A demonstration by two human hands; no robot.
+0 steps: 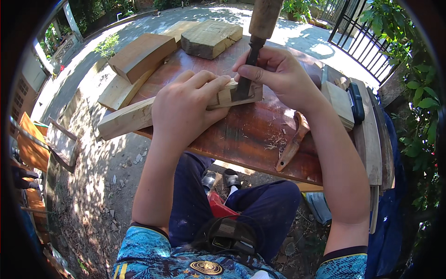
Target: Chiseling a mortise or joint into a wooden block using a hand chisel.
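My left hand [183,104] is wrapped over a squared length of pale wood [126,119], which lies slantwise across the tabletop. My right hand [283,76] pinches the dark metal blade of a chisel [265,21] between thumb and fingers. The chisel stands nearly upright, its wooden handle rising past the top edge of the picture. Its blade meets the bar near the right end, where a notch or recess shows; the exact cutting edge is hard to make out. Below my right wrist lies a wooden tool handle [293,144] with a hole at its end, among light shavings.
The reddish-brown table [223,142] carries wood blocks [144,53] and an angular pale block [211,39] at the far left. To the right are planks [369,139] and a black case-like object [356,102]. Beyond are a metal gate [360,42] and leafy plants.
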